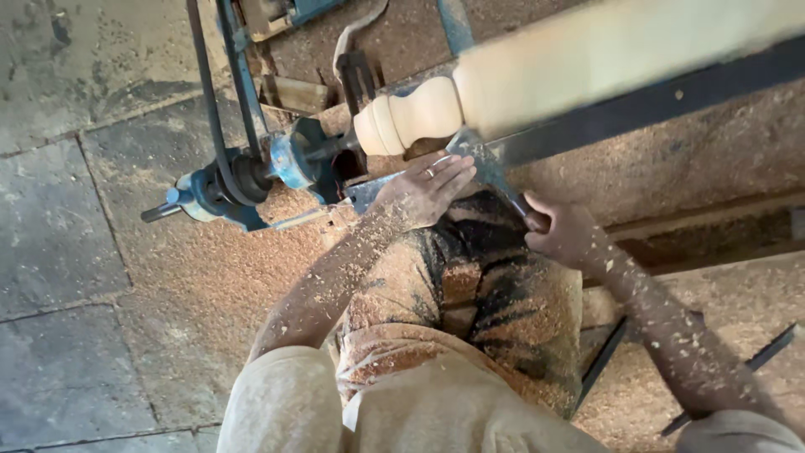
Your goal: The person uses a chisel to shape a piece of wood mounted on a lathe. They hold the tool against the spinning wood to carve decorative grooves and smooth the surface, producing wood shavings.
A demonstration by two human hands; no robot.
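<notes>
Two hands work a chisel against a pale wooden spindle mounted on a lathe. Just below the spindle's rounded, beaded end, the left hand lies flat on the chisel blade, fingers stretched out and close together, a ring on one. Below and right of that end, the right hand is wrapped tight round the chisel's dark handle. Left of the spindle sits a blue pulley with a belt. Sawdust covers the floor beneath.
</notes>
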